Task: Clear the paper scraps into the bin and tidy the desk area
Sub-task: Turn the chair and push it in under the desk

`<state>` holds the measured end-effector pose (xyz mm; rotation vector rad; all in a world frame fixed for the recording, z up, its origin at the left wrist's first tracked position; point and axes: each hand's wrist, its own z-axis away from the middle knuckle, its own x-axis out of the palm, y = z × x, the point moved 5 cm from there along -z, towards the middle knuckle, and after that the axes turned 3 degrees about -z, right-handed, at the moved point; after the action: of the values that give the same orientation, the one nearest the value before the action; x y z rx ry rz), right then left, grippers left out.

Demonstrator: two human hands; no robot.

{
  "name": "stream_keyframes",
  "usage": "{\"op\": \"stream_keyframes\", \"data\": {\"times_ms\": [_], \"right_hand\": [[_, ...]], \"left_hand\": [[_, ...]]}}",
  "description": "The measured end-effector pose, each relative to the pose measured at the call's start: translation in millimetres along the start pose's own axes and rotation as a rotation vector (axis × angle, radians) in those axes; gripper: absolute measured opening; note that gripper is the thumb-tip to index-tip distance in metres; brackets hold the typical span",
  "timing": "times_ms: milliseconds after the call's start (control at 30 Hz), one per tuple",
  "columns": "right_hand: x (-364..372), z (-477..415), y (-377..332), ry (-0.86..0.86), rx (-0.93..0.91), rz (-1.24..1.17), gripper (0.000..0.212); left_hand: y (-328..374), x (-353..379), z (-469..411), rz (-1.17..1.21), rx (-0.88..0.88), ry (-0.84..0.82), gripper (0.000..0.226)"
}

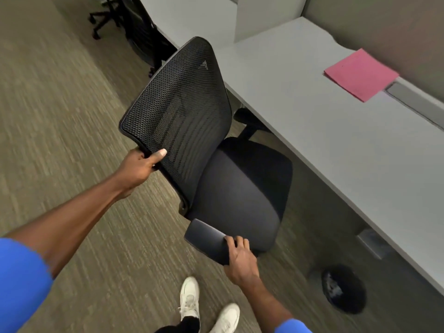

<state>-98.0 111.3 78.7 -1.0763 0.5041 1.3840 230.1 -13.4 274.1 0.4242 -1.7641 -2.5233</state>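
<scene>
A black office chair (240,186) with a mesh back stands on the carpet beside the grey desk (324,121). My left hand (139,167) grips the lower left edge of the mesh backrest. My right hand (240,258) holds the near armrest (206,236). A round black bin (343,288) sits on the floor under the desk edge at the lower right, with pale paper scraps inside it. A pink paper folder (360,74) lies flat on the desk at the far right.
A second black chair (141,30) stands at the back by a neighbouring desk. Grey partition panels (384,22) rise behind the desk. My white shoes (206,306) stand on the striped carpet (60,104) behind the chair.
</scene>
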Motion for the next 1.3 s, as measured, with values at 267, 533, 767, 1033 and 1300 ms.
{"op": "stream_keyframes", "data": {"times_ms": [267, 533, 767, 1033, 1300], "right_hand": [[-16, 20, 52, 0.005, 0.011, 0.013, 0.072], [-35, 37, 98, -0.044, 0.057, 0.068, 0.079], [-45, 47, 100, -0.057, 0.092, 0.029, 0.07], [-71, 74, 31, 0.174, 0.106, -0.326, 0.088], [-114, 128, 28, 0.591, 0.209, -0.42, 0.055]], "left_hand": [[-12, 36, 46, -0.082, 0.029, -0.004, 0.026], [-19, 79, 82, -0.14, 0.029, 0.015, 0.046], [-18, 125, 121, -0.194, 0.033, 0.086, 0.027], [-21, 190, 169, -0.433, 0.068, 0.068, 0.056], [-32, 253, 210, -0.913, 0.347, -0.122, 0.079]]}}
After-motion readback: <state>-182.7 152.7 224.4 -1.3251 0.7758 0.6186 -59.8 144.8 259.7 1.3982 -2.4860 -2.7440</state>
